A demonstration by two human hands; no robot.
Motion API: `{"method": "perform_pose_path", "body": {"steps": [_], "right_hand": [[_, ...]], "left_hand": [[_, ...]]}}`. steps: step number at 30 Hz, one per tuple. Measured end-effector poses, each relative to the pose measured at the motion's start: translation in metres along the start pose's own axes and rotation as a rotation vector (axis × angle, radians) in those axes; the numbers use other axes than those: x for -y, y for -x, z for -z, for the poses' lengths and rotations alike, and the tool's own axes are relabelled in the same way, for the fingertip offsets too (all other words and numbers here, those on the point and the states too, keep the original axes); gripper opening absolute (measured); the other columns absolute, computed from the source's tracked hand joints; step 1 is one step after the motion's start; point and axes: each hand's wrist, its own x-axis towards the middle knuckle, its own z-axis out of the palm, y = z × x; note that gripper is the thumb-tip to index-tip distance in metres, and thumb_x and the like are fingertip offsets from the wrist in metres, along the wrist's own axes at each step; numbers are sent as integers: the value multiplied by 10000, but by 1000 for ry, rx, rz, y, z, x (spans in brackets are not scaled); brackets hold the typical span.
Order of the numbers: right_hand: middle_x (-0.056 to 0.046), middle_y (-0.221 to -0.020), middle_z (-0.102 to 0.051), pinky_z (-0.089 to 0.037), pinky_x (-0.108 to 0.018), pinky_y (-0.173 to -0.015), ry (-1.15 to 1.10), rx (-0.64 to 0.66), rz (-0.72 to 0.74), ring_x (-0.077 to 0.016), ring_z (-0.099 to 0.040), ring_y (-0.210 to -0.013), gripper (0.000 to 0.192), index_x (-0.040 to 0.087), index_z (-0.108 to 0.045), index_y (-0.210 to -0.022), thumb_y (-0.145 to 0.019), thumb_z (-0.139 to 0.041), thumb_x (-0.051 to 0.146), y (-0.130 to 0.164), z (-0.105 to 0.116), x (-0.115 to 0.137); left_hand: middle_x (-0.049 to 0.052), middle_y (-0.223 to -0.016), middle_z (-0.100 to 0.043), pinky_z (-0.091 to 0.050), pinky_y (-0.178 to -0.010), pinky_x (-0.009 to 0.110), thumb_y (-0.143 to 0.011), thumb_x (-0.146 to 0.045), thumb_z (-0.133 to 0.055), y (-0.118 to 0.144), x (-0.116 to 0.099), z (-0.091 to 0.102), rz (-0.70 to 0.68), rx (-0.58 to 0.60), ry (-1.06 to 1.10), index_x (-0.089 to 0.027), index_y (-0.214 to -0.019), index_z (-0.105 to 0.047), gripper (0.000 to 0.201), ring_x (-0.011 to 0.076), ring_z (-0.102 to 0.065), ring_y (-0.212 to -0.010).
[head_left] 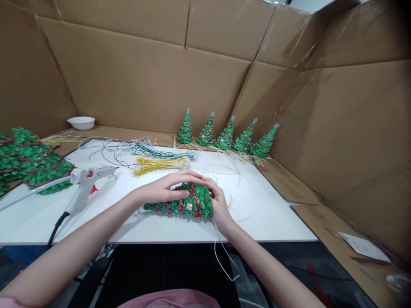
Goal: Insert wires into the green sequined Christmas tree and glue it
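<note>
A green tinsel Christmas tree (204, 203) lies on its side on the white table, with red garland and a small pale gift-box ornament on it. My left hand (170, 187) is laid over its upper side, thumb and fingers curved around it. At the wide base end, my right hand (218, 203) grips it, with the fingertips partly hidden behind the tree. White wires (221, 252) hang from the base past the table's front edge. To the left lies a white hot glue gun (81, 188) with a glue stick in its back.
Bundles of yellow wires (157, 164) and green wires (160, 150) lie behind my hands. Several finished-looking small trees (224, 137) stand along the back right. Larger green trees (38, 160) lie at left. A white bowl (82, 123) sits by the cardboard wall (128, 72).
</note>
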Motion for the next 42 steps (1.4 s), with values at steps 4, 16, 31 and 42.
{"method": "perform_pose_path", "body": {"steps": [4, 16, 31, 42], "right_hand": [[-55, -1032, -622, -459, -309, -835, 4, -3, 16, -234, -554, -1051, 159, 240, -708, -862, -760, -591, 202, 0, 0, -2], [-60, -1073, -616, -462, -313, -842, 15, 11, 13, -233, -553, -1074, 172, 242, -712, -880, -764, -591, 201, 0, 2, -3], [-60, -1077, -622, -473, -327, -841, 16, -1, 2, -241, -553, -1087, 145, 248, -707, -852, -755, -603, 220, 0, 2, -4], [-54, -1087, -634, -485, -331, -844, 23, -34, 9, -238, -569, -1072, 119, 248, -704, -831, -739, -630, 234, 0, 1, -3]], "left_hand": [[41, -1414, -464, -289, -1117, 405, -954, -313, -498, 0, 0, 0, -2, 0, 1, -330, -1344, -487, 390, 232, -404, -1317], [45, -1417, -462, -289, -1116, 400, -942, -283, -523, 0, -1, 1, 18, 1, 9, -319, -1329, -503, 388, 227, -404, -1318], [41, -1411, -466, -294, -1118, 419, -943, -306, -515, 1, 0, 0, 18, -5, 5, -333, -1331, -499, 389, 235, -409, -1313], [43, -1420, -459, -285, -1122, 421, -949, -333, -501, 3, 1, -2, 19, -9, -5, -331, -1332, -496, 383, 234, -403, -1318]]}}
